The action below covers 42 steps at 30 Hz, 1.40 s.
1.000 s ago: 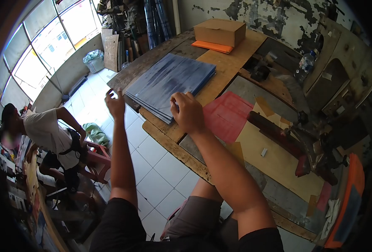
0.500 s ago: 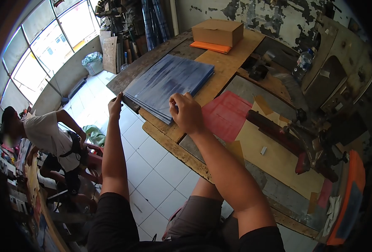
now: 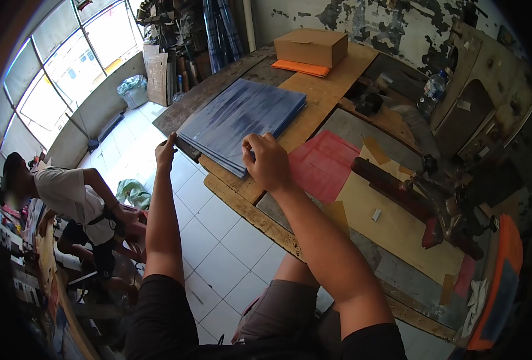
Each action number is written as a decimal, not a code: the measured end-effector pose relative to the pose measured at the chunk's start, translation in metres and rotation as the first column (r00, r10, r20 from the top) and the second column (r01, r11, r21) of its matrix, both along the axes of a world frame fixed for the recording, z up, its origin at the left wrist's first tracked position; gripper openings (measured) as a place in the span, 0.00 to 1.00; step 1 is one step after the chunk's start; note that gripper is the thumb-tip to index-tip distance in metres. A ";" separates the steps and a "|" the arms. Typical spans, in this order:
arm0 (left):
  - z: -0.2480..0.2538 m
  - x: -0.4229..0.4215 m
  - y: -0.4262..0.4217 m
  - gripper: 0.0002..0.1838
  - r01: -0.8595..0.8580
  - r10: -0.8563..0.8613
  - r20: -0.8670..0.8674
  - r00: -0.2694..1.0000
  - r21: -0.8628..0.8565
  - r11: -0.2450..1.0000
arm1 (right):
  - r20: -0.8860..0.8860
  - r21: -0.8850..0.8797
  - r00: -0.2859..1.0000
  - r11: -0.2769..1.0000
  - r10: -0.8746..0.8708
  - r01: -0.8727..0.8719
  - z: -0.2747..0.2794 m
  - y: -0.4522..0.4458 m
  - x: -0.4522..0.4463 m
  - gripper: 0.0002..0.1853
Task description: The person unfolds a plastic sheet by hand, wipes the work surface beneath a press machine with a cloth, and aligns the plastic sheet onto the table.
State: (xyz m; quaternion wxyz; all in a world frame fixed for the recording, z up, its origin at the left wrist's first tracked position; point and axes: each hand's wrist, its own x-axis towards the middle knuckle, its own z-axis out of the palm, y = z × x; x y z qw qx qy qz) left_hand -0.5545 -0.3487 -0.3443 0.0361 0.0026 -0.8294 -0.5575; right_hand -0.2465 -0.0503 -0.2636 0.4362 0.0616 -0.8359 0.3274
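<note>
A stack of glossy blue sheets [image 3: 242, 117] with darker streaks lies on the wooden table. At its left corner, my left hand [image 3: 165, 153] is closed, with thumb and fingertips pinching the edge. My right hand [image 3: 269, 162] is curled over the edge near the close corner, its fingers bent together against the sheets. How many sheets each hand grips is hidden. Just right of my right hand lies a flat pink-red sheet [image 3: 320, 165] on the grey metal bed of a press.
A cardboard box [image 3: 314, 48] sits on orange folded material [image 3: 302, 67] at the back. Taped cream board [image 3: 398, 231] bears a small pale block [image 3: 377, 215]; a dark machine arm [image 3: 398, 189] overhangs it. Another person [image 3: 74, 192] is at left. An orange-edged panel [image 3: 503, 282] stands far right.
My hands and the blue stack stay practically where they were. The other person's arm at left has shifted downward and to the right.
</note>
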 end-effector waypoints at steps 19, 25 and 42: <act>0.005 0.014 0.009 0.38 -0.048 0.051 -0.058 0.997 0.063 0.997 | 0.012 0.012 1.000 1.000 -0.008 0.008 0.000 0.000 -0.001 0.07; 0.005 0.012 0.007 0.47 -0.058 0.059 -0.038 0.998 0.023 0.998 | 0.009 0.007 1.000 1.000 0.001 -0.002 0.001 0.000 0.000 0.07; 0.057 -0.045 0.059 0.90 -0.211 0.305 0.012 0.952 -0.696 0.686 | 0.049 -0.005 0.999 1.000 0.015 -0.015 0.001 0.003 -0.002 0.06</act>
